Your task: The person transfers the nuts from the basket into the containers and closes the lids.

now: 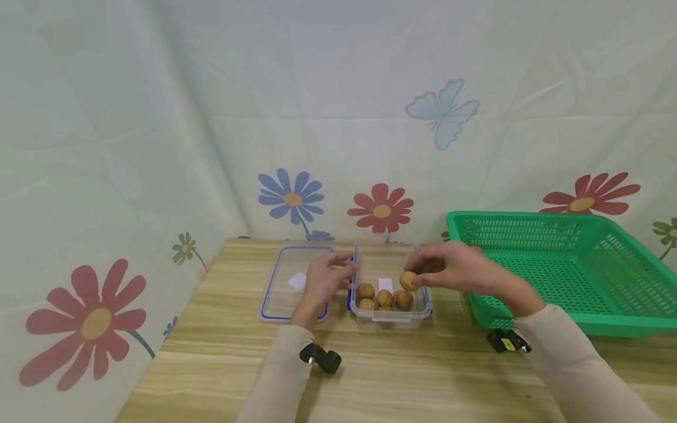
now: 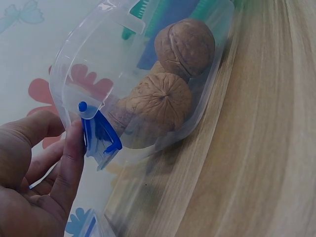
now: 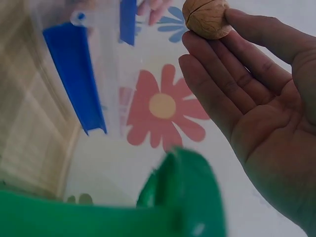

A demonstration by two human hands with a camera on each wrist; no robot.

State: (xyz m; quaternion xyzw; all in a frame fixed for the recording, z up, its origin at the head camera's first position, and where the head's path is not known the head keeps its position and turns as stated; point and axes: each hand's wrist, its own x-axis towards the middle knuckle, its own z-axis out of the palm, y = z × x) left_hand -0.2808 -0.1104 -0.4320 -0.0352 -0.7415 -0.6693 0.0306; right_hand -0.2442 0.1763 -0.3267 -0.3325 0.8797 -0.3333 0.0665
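In the head view my right hand (image 1: pixel 456 268) pinches a walnut (image 1: pixel 408 281) between thumb and fingertips, above the right side of a clear plastic box (image 1: pixel 399 316). In the right wrist view that walnut (image 3: pixel 206 18) sits at the fingertips, the palm otherwise bare. My left hand (image 1: pixel 321 286) is at the box's left side. The left wrist view has its fingers (image 2: pixel 74 155) touching the wall beside a blue latch (image 2: pixel 100 132), lightly bent. Several walnuts (image 1: pixel 403 299) and a white slip (image 1: pixel 385 285) lie inside the box.
The box's clear lid (image 1: pixel 268 316), edged in blue with a white slip on it, lies on the wooden table (image 1: pixel 381 376) to the left. A large green basket (image 1: pixel 592 324) stands at the right. A flowered sheet (image 1: pixel 338 147) hangs behind the table.
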